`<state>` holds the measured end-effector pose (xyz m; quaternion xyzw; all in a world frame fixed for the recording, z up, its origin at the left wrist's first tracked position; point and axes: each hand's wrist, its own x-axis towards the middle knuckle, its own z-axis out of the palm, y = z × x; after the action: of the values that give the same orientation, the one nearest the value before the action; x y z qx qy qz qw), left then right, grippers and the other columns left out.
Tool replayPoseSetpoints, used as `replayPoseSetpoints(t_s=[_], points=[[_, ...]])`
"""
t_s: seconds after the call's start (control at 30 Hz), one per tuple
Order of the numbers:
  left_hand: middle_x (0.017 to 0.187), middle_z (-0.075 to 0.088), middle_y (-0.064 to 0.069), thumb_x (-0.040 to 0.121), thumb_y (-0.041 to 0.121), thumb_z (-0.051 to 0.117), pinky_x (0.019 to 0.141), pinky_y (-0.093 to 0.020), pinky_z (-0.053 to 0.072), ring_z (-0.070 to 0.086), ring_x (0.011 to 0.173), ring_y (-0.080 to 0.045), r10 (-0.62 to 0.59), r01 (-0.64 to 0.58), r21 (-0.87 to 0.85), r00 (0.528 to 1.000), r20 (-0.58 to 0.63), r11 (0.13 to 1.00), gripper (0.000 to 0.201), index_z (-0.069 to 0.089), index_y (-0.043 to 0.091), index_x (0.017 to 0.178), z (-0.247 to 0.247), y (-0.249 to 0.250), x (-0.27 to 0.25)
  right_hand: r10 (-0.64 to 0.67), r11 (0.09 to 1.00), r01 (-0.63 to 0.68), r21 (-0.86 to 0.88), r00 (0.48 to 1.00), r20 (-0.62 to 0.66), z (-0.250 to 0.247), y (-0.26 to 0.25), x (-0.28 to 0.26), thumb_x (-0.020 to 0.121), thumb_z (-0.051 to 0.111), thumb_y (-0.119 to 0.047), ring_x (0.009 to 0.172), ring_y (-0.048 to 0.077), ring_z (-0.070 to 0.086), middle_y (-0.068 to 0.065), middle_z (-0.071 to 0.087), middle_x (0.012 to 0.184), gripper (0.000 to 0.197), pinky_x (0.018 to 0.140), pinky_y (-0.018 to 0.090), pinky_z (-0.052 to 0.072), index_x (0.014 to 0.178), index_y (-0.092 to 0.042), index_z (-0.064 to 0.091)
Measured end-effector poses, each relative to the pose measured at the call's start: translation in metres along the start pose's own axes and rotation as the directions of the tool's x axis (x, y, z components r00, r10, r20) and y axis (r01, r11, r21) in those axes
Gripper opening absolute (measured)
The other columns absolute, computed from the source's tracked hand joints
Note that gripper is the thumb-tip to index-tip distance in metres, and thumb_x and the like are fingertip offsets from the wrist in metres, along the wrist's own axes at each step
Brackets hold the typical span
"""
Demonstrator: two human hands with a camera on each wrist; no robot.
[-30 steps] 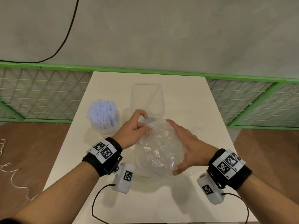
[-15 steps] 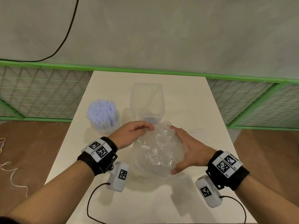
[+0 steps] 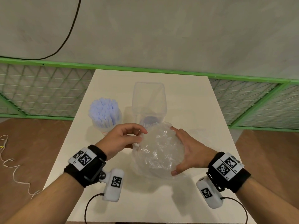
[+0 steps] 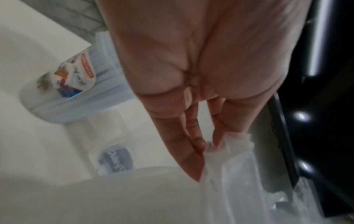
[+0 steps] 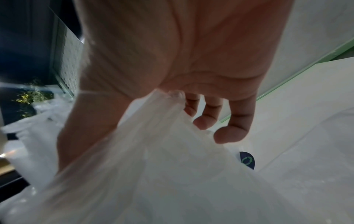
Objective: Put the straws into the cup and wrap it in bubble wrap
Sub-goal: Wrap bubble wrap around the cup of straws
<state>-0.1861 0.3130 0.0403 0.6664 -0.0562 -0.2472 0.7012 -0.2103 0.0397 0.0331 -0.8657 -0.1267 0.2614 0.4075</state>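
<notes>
Our left hand pinches the near-left edge of the bubble wrap between fingertips and thumb, and our right hand cups the bundle's right side, fingers curled over its far edge and thumb hooked under its near edge. The wrap sits as one rounded, crumpled bundle near the middle of the white table. We count two hands, one bundle, one clear cup just behind it, and one round tub packed with pale blue straws to the left (too many and too tightly bunched for us to number). The cup stands upright with a dark label showing through its base; the bundle hides its near lower edge. In the left wrist view the label reads only partly. Whether anything lies inside the wrap we cannot tell. In the right wrist view the film blurs across most of the frame.
</notes>
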Motion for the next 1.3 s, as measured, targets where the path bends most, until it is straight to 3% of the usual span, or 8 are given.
replayPoseSetpoints(t_s=[0.17, 0.53, 0.63, 0.8, 0.93, 1.1, 1.2, 1.3], points=[[0.082, 0.059, -0.012, 0.084, -0.011, 0.064, 0.062, -0.025, 0.056, 0.06, 0.064, -0.016, -0.003, 0.0, -0.12, 1.0, -0.023, 0.993, 0.02, 0.071, 0.008, 0.081, -0.001, -0.009, -0.002, 0.005, 1.0, -0.005, 0.006, 1.0, 0.004, 0.0, 0.003, -0.002, 0.046, 0.099, -0.032, 0.123, -0.013, 0.036, -0.017, 0.036, 0.129, 0.132, 0.102, 0.011, 0.032, 0.141, -0.053, 0.009], [0.078, 0.05, -0.003, 0.08, 0.004, 0.057, 0.065, -0.028, 0.049, 0.053, 0.072, -0.017, 0.003, -0.002, -0.299, 1.0, 0.001, 0.954, 0.017, 0.058, 0.018, 0.069, 0.003, -0.016, -0.002, -0.006, 1.0, 0.006, 0.021, 1.0, 0.003, 0.0, 0.006, -0.002, 0.046, 0.098, -0.035, 0.123, -0.017, 0.033, -0.02, 0.036, 0.129, 0.13, 0.098, 0.005, 0.03, 0.139, -0.058, 0.01], [0.08, 0.053, -0.002, 0.083, -0.001, 0.057, 0.061, -0.027, 0.053, 0.064, 0.079, -0.018, 0.006, -0.006, -0.283, 1.0, 0.002, 0.959, 0.022, 0.058, 0.016, 0.069, 0.005, -0.012, -0.003, -0.007, 1.0, 0.007, 0.02, 1.0, 0.0, 0.0, 0.009, -0.001, 0.046, 0.098, -0.036, 0.124, -0.016, 0.033, -0.02, 0.036, 0.129, 0.131, 0.099, 0.007, 0.031, 0.14, -0.058, 0.011], [0.083, 0.055, -0.002, 0.094, -0.009, 0.049, 0.054, -0.018, 0.048, 0.054, 0.063, -0.009, -0.036, 0.039, 0.016, 0.991, -0.126, 0.999, 0.027, 0.061, 0.011, 0.08, 0.005, -0.024, 0.0, -0.006, 1.0, 0.006, 0.018, 1.0, 0.0, 0.003, 0.011, -0.001, 0.046, 0.098, -0.039, 0.124, -0.009, 0.038, -0.018, 0.038, 0.127, 0.131, 0.104, 0.014, 0.034, 0.146, -0.048, 0.014], [0.091, 0.059, 0.004, 0.095, -0.006, 0.05, 0.068, -0.015, 0.047, 0.054, 0.067, 0.0, 0.089, -0.018, 0.38, 0.982, -0.169, 0.925, 0.033, 0.064, 0.023, 0.087, 0.001, -0.058, 0.003, -0.014, 1.0, 0.015, 0.013, 1.0, -0.009, 0.013, 0.009, 0.001, 0.046, 0.098, -0.032, 0.114, 0.003, 0.047, -0.007, 0.041, 0.118, 0.107, 0.101, 0.021, 0.041, 0.109, -0.08, 0.026], [0.095, 0.061, 0.013, 0.094, -0.005, 0.05, 0.076, -0.017, 0.041, 0.056, 0.082, 0.009, 0.186, -0.041, 0.567, 0.962, -0.2, 0.823, 0.038, 0.061, 0.031, 0.091, 0.003, -0.082, 0.003, 0.041, 0.999, -0.039, 0.028, 0.997, -0.068, 0.033, 0.022, 0.01, 0.041, 0.097, -0.04, 0.11, 0.017, 0.055, 0.002, 0.046, 0.12, 0.099, 0.097, 0.039, 0.051, 0.091, -0.083, 0.023], [0.104, 0.067, 0.022, 0.091, 0.011, 0.06, 0.091, -0.016, 0.04, 0.057, 0.094, 0.02, 0.01, 0.062, 0.303, 0.973, -0.23, 0.951, 0.031, 0.064, 0.04, 0.101, -0.001, -0.077, -0.003, 0.098, 0.993, -0.09, 0.07, 0.989, -0.109, 0.035, 0.032, 0.012, 0.036, 0.097, -0.052, 0.115, 0.013, 0.055, -0.003, 0.047, 0.125, 0.1, 0.1, 0.039, 0.05, 0.101, -0.076, 0.024], [0.147, 0.034, 0.03, 0.074, 0.033, 0.071, 0.116, -0.021, 0.027, 0.032, 0.13, 0.021, -0.069, 0.028, 0.391, 0.993, 0.092, 0.92, 0.076, 0.03, 0.05, 0.137, -0.007, -0.074, -0.016, 0.096, 0.99, -0.09, 0.113, 0.994, -0.049, 0.032, 0.043, 0.005, 0.038, 0.095, -0.054, 0.128, 0.006, 0.041, -0.017, 0.032, 0.134, 0.121, 0.103, 0.042, 0.048, 0.135, -0.052, 0.023]])
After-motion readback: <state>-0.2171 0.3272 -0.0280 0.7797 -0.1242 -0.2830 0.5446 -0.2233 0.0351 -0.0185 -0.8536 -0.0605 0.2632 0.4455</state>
